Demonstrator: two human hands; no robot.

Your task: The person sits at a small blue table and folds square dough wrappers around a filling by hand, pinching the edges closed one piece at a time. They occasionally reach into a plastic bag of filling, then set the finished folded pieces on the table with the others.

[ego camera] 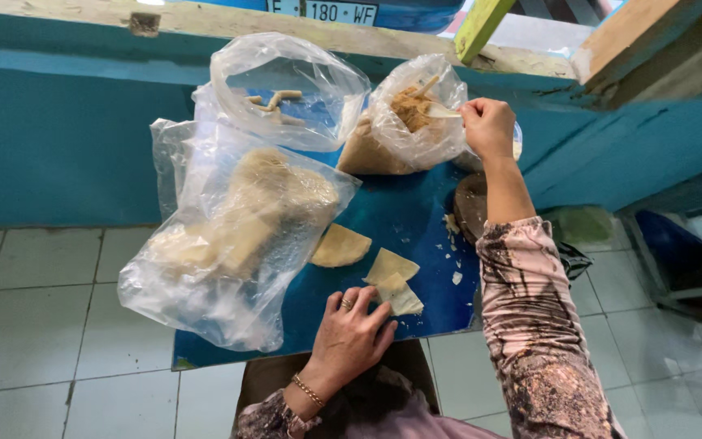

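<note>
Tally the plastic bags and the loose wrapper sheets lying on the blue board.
Clear plastic bags: 3 (wrapper stack, rolled sticks, brown filling)
Loose wrapper sheets: 2 (one lying apart, one under the left hand at)
Total: 5

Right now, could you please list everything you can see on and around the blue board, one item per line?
blue board: one, blue, under all the food items, above a tiled floor
large clear bag of pale wrappers: one, left side of the board
clear bag with small rolled pieces: one, far left of the board
clear bag of brown filling: one, far middle
pale utensil: one, its tip in the brown filling
loose pale wrappers: about three, near middle of the board
dark round object: one, right edge, half hidden by the forearm
crumbs: several, pale, right side
left hand: resting on the nearest wrapper
right hand: gripping the utensil
</note>
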